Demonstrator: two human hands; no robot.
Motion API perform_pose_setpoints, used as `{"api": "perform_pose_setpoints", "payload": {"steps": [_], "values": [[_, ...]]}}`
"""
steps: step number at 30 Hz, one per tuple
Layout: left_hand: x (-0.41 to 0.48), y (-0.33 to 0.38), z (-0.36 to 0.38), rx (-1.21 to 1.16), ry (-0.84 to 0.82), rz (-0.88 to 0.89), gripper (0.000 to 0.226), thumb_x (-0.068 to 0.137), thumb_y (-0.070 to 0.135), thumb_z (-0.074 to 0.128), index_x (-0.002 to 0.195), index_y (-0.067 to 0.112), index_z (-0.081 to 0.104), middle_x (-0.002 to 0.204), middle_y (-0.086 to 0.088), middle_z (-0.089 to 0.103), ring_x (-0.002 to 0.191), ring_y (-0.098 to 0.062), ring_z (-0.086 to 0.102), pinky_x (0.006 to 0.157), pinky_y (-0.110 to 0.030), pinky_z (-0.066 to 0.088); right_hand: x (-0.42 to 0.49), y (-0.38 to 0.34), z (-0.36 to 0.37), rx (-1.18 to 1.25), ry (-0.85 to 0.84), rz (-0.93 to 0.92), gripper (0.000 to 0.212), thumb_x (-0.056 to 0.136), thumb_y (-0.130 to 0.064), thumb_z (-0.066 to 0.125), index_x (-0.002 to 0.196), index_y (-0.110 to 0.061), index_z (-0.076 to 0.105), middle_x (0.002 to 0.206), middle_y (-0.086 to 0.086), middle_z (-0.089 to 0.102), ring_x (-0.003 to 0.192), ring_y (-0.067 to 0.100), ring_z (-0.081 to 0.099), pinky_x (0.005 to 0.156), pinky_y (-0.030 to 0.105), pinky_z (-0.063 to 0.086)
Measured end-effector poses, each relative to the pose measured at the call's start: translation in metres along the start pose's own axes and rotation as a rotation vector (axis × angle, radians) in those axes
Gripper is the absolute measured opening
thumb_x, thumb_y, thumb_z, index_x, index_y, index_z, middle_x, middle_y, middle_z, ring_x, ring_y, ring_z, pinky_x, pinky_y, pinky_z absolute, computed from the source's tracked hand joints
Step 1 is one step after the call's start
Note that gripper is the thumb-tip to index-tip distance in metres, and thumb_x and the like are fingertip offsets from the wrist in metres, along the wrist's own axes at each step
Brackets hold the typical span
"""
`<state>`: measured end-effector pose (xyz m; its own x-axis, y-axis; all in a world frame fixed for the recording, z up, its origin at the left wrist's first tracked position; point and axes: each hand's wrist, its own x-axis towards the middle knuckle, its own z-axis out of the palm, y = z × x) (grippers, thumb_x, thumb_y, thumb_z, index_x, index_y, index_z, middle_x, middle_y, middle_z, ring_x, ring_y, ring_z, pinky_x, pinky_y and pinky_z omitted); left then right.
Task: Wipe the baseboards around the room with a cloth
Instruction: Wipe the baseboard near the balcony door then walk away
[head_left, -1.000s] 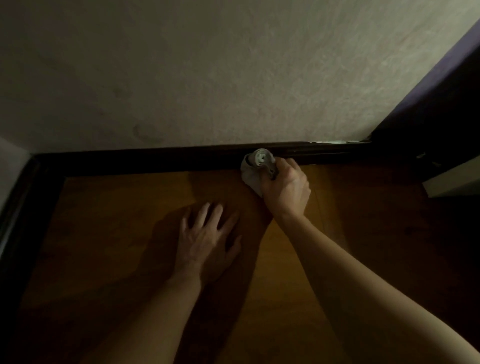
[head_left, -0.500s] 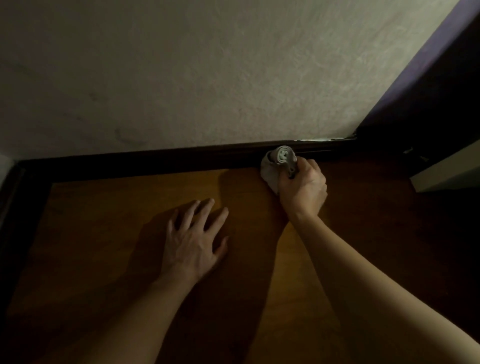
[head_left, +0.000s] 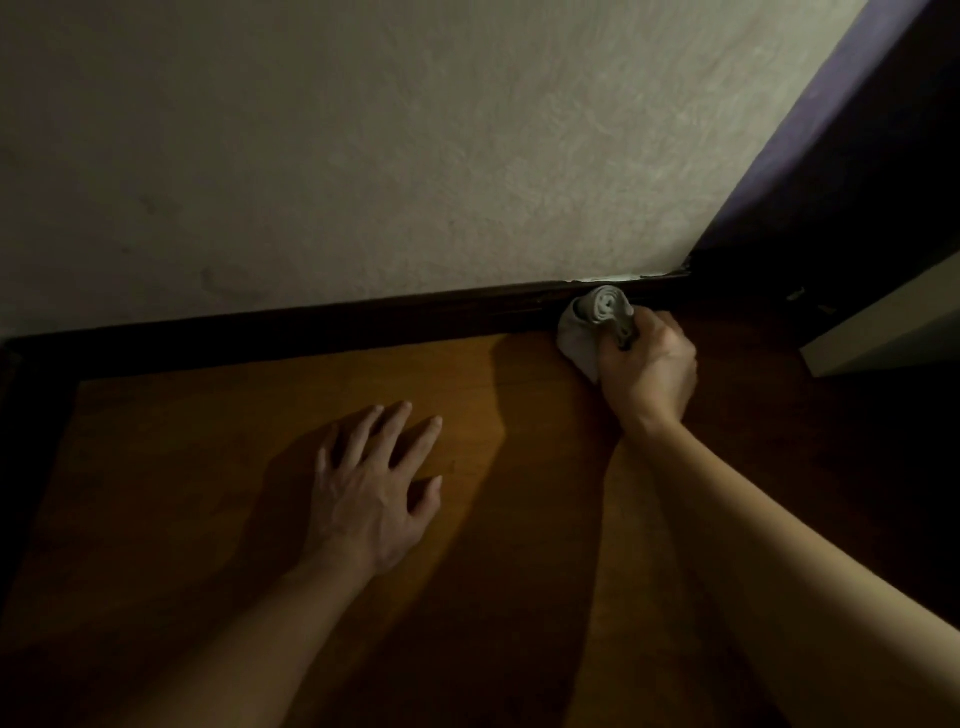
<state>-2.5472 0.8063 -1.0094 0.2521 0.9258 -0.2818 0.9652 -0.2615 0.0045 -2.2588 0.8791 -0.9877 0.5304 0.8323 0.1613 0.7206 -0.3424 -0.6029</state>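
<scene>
Right hand (head_left: 649, 366) is curled tight round the bunched grey cloth (head_left: 587, 327), pressing it against the dark baseboard (head_left: 363, 317) near the corner, likely for scrubbing pressure. Left hand (head_left: 371, 493) lies flat on the wooden floor (head_left: 208, 467), fingers spread, apparently bracing.

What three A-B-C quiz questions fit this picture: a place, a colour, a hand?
1. Where is the bunched grey cloth?
A. on the wall
B. against the dark wooden baseboard
C. mid-floor

2. What colour is the wooden floor?
A. orange-brown
B. green
C. white

3. What is the left hand doing?
A. gripping the cloth
B. lying flat on the floor
C. pointing upward

Answers: B, the cloth touches the baseboard; A, the boards look orange-brown; B, its fingers lie spread on the floor, and the right hand grips the cloth.
</scene>
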Motion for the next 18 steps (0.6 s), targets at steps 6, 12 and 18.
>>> {"api": "perform_pose_setpoints", "payload": {"steps": [6, 12, 18], "values": [[0.000, 0.001, -0.001, -0.002, 0.003, -0.001, 0.068, 0.091, 0.067, 0.009, 0.155, 0.051, -0.005, 0.169, 0.007, -0.004, 0.154, -0.023, -0.003, 0.119, -0.059, 0.013, 0.001, 0.001, -0.001, 0.007, 0.018, 0.034, 0.022, 0.087, -0.039, 0.058, 0.096, -0.023, 0.069, 0.098, -0.001, 0.063, 0.083, 0.021, 0.060, 0.068, 0.030, 0.041], [0.000, 0.001, -0.001, -0.003, -0.001, -0.002, 0.067, 0.091, 0.067, 0.008, 0.153, 0.052, -0.011, 0.168, 0.008, -0.007, 0.154, -0.023, -0.004, 0.117, -0.060, 0.014, -0.002, -0.002, 0.000, 0.052, 0.044, 0.128, 0.022, 0.088, -0.040, 0.057, 0.097, -0.024, 0.069, 0.097, -0.004, 0.062, 0.082, 0.017, 0.058, 0.068, 0.029, 0.038], [0.000, 0.001, 0.000, -0.012, 0.013, 0.004, 0.069, 0.090, 0.068, 0.009, 0.155, 0.050, -0.004, 0.169, 0.006, -0.001, 0.154, -0.023, 0.000, 0.118, -0.060, 0.016, -0.020, -0.027, 0.014, 0.080, -0.034, 0.037, 0.032, 0.085, -0.051, 0.053, 0.099, -0.026, 0.068, 0.094, -0.010, 0.058, 0.079, 0.012, 0.054, 0.070, 0.033, 0.047]]}}
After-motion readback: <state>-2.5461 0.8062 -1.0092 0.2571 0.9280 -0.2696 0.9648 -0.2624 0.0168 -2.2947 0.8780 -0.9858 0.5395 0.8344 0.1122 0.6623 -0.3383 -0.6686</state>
